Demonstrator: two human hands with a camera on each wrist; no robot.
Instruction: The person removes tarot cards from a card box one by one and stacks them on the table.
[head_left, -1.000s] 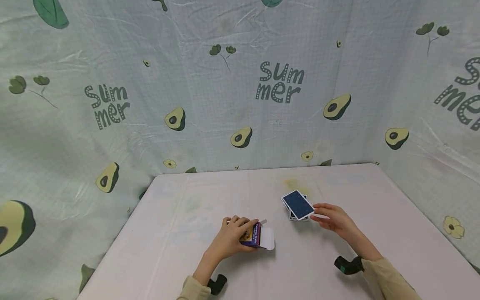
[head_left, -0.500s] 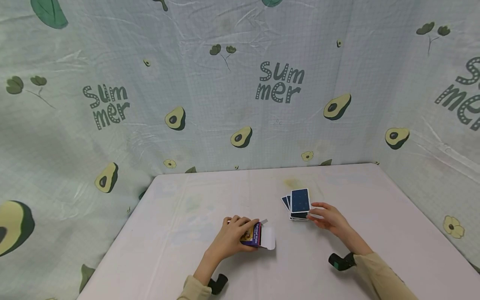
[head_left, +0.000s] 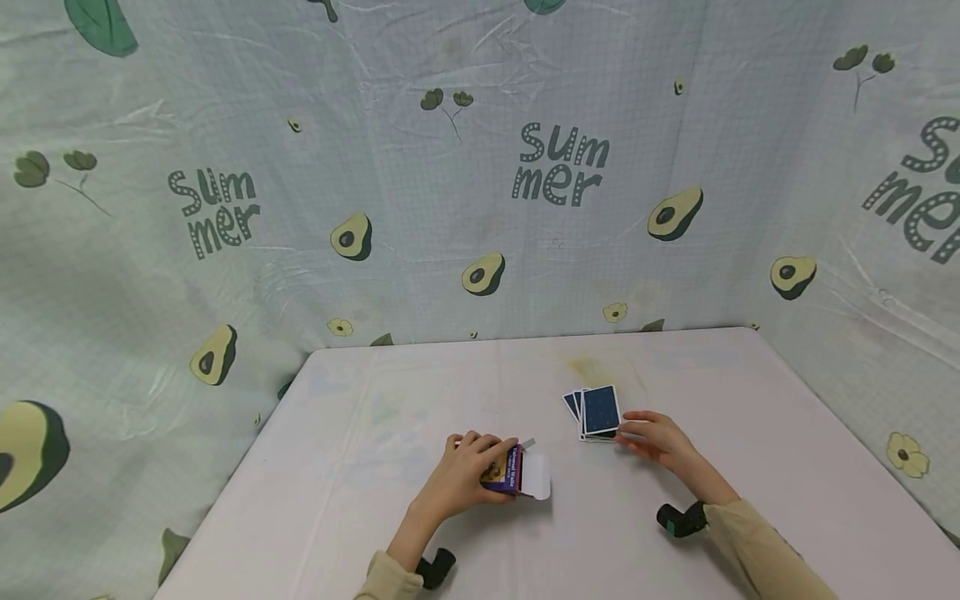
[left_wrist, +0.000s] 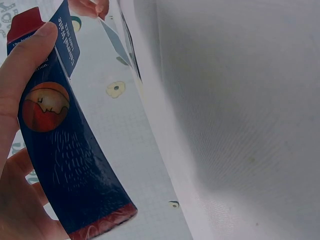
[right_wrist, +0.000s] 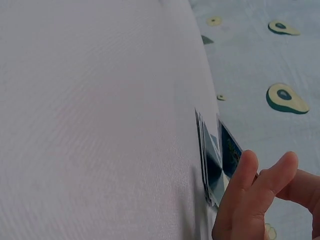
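My left hand [head_left: 465, 473] grips a dark blue and red card box [head_left: 501, 472], its white end flap [head_left: 536, 477] standing open to the right. In the left wrist view the box [left_wrist: 85, 165] shows a round moon face and "Universal Waite" lettering; the thumb presses near its top. My right hand [head_left: 658, 442] pinches a blue-backed tarot card [head_left: 602, 408] by its right edge. Below that card lies a small pile of cards [head_left: 573, 404], slightly fanned to the left. From the right wrist, the held card [right_wrist: 231, 152] stands apart from the pile [right_wrist: 212, 165], with fingertips at its edge.
A white cloth covers the table [head_left: 420, 383]. Behind it hangs a pale curtain [head_left: 420, 183] printed with avocados and "summer". Black camera mounts [head_left: 682, 520] sit at both wrists, by beige sleeves [head_left: 765, 546].
The card at my right hand slanted over the pile at first, then stood nearly straight over it; now it sits slightly lower and tilted. My left hand and the box have stayed put.
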